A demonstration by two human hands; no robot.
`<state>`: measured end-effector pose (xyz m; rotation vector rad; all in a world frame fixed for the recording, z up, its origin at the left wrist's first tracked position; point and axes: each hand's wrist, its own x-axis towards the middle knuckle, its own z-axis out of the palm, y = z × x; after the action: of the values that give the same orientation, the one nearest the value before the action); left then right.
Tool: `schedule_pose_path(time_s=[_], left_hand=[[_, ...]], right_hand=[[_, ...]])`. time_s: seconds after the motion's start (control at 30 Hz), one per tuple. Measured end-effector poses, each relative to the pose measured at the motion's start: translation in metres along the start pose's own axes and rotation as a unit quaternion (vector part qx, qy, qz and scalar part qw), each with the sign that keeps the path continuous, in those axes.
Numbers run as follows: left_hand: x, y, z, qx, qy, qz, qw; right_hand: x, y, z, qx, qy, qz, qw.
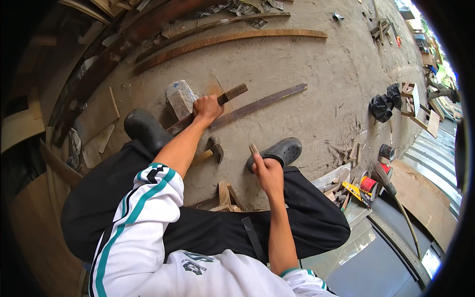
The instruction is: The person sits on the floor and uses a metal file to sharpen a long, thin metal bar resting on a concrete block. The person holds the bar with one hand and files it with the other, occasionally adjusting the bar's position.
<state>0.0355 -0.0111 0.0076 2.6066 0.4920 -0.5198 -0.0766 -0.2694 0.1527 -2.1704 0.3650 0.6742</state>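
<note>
Seen from above, we work seated or crouched over a bare, rough floor. Our left hand [208, 108] closes firmly around a dark wooden batten [233, 93], its fingers wrapped over the upper part; the batten slants down to the left, its lower end near the left clog [144, 127], though whether the two touch we cannot tell. Just beside the batten are a short wood offcut [178, 104] and a pale block [184, 89]. A second batten [267, 102] lies flat on the floor to the right. Our right hand [268, 173], mostly curled, pinches a short slender piece [254, 149] near the right clog [285, 151]; it is too small for us to identify. Between the feet lies a claw hammer [216, 150], held by neither hand.

We judge the step in hand to be steadying and positioning the gripped batten. The next move, in our judgement, calls for an unslackened left grip and careful placing of the slender piece; using the hammer would require a freed hand.
</note>
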Motion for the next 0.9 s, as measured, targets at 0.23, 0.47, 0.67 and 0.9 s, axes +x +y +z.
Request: schedule_pose_path(time_s=[0.23, 0.47, 0.67, 0.9], left_hand=[[0.0, -0.002, 0.0, 0.03, 0.009, 0.006, 1.0], [0.002, -0.001, -0.001, 0.019, 0.028, 0.02, 0.999], [-0.001, 0.002, -0.003, 0.035, -0.006, 0.003, 0.999], [0.003, 0.006, 0.0, 0.033, 0.028, 0.019, 0.999]], right_hand=[[0.042, -0.037, 0.017, 0.002, -0.042, 0.021, 0.999], [0.032, -0.015, 0.012, 0.009, -0.039, 0.046, 0.998], [0.046, -0.053, 0.008, -0.028, -0.053, 0.024, 0.998], [0.054, -0.015, 0.042, -0.028, -0.015, -0.005, 0.999]])
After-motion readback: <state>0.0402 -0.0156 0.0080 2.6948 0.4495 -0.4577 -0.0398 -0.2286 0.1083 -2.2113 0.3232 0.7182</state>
